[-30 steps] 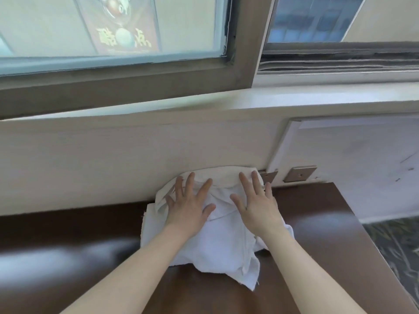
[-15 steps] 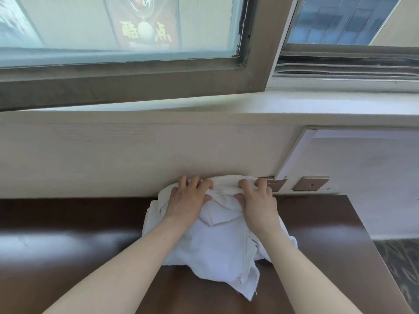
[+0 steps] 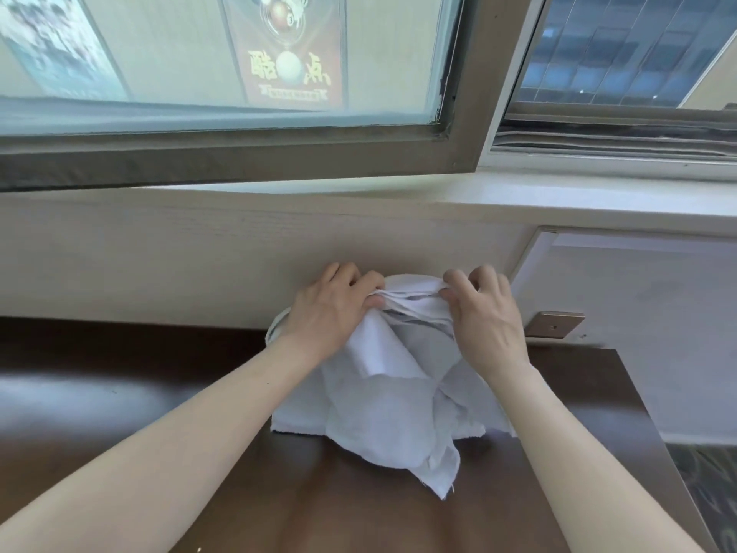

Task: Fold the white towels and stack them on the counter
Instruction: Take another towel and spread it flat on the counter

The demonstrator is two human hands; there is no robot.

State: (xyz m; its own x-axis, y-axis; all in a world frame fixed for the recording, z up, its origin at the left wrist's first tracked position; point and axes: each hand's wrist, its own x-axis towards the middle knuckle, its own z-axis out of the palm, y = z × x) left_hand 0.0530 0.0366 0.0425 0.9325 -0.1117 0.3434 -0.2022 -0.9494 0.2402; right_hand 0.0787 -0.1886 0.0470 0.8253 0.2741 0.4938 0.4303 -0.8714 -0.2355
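A pile of crumpled white towels [image 3: 383, 417] lies on the dark brown counter [image 3: 159, 393], pushed up against the wall. My left hand [image 3: 331, 313] pinches the far edge of the top towel at its left side. At the right side of that same edge my right hand [image 3: 486, 317] has its fingers curled round the gathered layers. The edge is raised off the pile and the cloth hangs down from it in folds. One corner [image 3: 442, 484] trails toward me over the counter.
A cream wall panel [image 3: 199, 257] rises directly behind the pile, with a window sill [image 3: 558, 193] and window above. Brass-coloured plate [image 3: 554, 324] on the wall to the right. The counter ends at its right edge [image 3: 646, 433], with patterned floor beyond.
Both hands lay flat on the pile a second ago. They have since curled at the far edge, gripped it and lifted it off the pile.
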